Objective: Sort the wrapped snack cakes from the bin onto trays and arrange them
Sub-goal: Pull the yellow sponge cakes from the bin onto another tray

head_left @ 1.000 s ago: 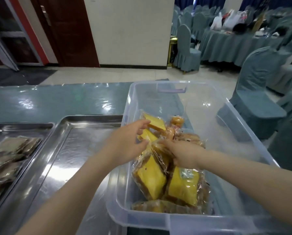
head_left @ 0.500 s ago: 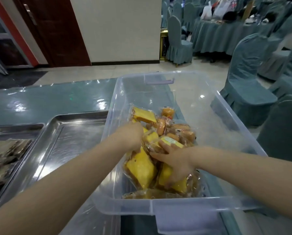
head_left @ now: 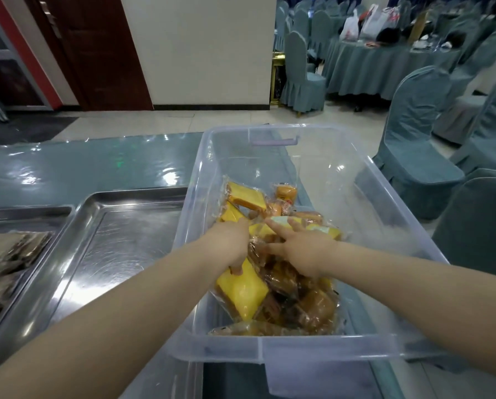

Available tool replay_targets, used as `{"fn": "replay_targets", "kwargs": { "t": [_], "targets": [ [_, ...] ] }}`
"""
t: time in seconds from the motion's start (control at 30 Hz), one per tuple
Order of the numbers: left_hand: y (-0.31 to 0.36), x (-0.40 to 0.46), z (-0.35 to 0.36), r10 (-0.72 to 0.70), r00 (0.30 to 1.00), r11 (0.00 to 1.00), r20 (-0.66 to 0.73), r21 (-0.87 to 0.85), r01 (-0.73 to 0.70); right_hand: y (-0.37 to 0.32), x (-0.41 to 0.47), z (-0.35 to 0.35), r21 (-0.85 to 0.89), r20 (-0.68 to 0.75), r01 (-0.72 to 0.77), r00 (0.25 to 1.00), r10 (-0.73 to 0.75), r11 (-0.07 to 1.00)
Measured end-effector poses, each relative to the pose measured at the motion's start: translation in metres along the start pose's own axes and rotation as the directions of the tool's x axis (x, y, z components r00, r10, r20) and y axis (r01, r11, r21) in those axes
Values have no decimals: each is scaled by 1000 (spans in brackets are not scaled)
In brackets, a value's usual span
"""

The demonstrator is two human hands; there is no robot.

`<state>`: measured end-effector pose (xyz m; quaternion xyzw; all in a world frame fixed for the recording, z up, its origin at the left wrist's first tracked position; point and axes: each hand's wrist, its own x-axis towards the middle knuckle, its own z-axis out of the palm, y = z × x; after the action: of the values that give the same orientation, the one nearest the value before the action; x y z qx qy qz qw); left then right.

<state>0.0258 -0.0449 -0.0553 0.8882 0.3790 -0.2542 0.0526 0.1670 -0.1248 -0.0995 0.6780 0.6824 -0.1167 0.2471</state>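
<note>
A clear plastic bin [head_left: 321,349] holds several wrapped snack cakes, yellow slices and brown buns. My left hand [head_left: 231,244] reaches into the pile; its fingers curl over the top edge of a yellow wrapped cake [head_left: 242,292]. My right hand [head_left: 301,250] lies flat on the pile with fingers spread, pressing on the wrappers beside a pale-topped cake [head_left: 281,220]. Another yellow slice [head_left: 245,195] lies at the far side of the pile. An empty steel tray [head_left: 120,249] sits left of the bin.
A second steel tray [head_left: 25,214] at the far left holds several dark wrapped cakes [head_left: 10,254]. The table has a glossy teal cover [head_left: 82,168]. Covered chairs [head_left: 413,156] stand to the right, and a dressed round table [head_left: 385,64] is behind.
Both hands have sunk deeper into the pile. The right hand has opened flat over the wrappers, uncovering brown buns below. The left hand has slid down to the yellow cake's edge.
</note>
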Motion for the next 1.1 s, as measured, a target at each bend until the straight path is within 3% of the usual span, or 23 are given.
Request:
{"fn": "replay_targets", "kwargs": {
  "t": [0.07,0.17,0.23,0.3,0.43,0.5,0.57,0.63,0.77,0.9,1.1],
  "targets": [
    [-1,1,-1,-5,1000,998,-26,-69,3,2,3,0,33,49,-28,998,26,999],
    [-5,2,-1,-25,982,984,-187,-179,-9,1,3,5,2,83,-28,996,28,1000],
    [-9,3,-1,-53,949,973,-310,-230,-21,4,1,5,-49,25,-45,999,46,998],
    [-10,5,-2,-74,917,965,-391,-261,-34,9,1,-1,-12,-124,-65,990,63,998],
    [-13,7,-4,-104,863,964,-494,-264,-35,23,6,-14,297,-432,-103,872,229,949],
    [-17,5,-8,-118,813,963,-570,-266,-47,28,10,-15,446,-489,-139,790,371,884],
    [-19,2,-12,-136,757,962,-639,-269,-54,30,16,-14,566,-463,-152,755,465,810],
    [-19,1,-16,-148,688,967,-710,-251,-50,24,21,-13,613,-433,-119,776,458,781],
    [-20,2,-20,-131,603,980,-787,-195,-41,-2,32,1,426,-380,-107,880,285,898],
    [-21,3,-18,-138,578,978,-804,-203,-49,-16,42,15,408,-242,-191,920,307,893],
    [-24,5,-17,-161,579,966,-799,-247,-73,-12,42,8,450,-281,-196,895,347,871]
  ]
}}
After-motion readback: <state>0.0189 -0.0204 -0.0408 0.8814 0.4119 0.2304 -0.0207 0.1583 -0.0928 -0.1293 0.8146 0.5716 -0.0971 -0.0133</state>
